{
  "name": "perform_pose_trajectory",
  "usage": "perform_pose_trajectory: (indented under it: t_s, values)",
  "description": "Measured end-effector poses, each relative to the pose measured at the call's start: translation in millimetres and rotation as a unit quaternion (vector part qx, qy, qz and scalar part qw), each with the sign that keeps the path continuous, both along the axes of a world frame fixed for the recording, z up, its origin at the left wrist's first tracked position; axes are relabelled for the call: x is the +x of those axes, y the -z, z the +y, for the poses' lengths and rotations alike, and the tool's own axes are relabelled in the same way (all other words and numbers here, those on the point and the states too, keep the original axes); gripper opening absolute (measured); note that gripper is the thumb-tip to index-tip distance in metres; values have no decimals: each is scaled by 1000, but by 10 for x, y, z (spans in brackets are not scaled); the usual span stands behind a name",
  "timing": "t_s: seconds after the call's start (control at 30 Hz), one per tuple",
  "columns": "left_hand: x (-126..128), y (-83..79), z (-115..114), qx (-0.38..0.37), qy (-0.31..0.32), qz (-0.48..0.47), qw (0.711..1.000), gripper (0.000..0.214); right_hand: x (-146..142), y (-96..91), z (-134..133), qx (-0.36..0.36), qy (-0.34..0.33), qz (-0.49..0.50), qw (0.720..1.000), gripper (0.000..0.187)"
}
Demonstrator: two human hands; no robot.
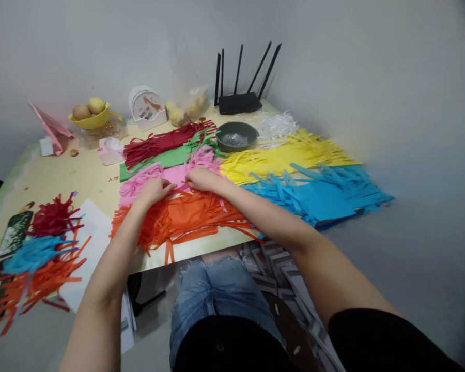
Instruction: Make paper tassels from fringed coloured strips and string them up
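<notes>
My left hand (157, 190) is bent over the border between a pink fringed sheet (175, 174) and an orange fringed sheet (185, 213). Its fingers are drawn together, and whatever they may hold is hidden. Close by, my right hand (202, 180) pinches a thin orange strip at the upper edge of the orange sheet. The sheets lie flat in overlapping rows, with loose cut strips at both ends. Behind the pink one are a green fringed sheet (166, 158) and a dark red one (166, 140).
Right of my hands lie yellow (273, 159) and blue (325, 195) fringed sheets. Further back are a dark green bowl (237, 136), white strips (277, 125) and a black router (240, 103). A yellow fruit bowl (90, 121), a phone (14, 233) and red tassels (53, 217) occupy the left.
</notes>
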State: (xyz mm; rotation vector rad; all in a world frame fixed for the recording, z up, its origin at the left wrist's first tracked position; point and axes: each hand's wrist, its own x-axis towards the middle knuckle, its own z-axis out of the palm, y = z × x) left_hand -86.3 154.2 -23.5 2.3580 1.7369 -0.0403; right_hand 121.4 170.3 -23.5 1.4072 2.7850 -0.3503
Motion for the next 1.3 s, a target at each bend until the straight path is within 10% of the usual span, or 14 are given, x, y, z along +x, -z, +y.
perform_pose_trajectory:
  t_s: [0.7,1.3]
  values:
    - [165,-124,140,-20,-25,28,999,32,-110,20,80,-13,112,51,992,23]
    - [155,-97,165,143,-143,-16,979,31,-568,153,-390,3,-5,120,993,29]
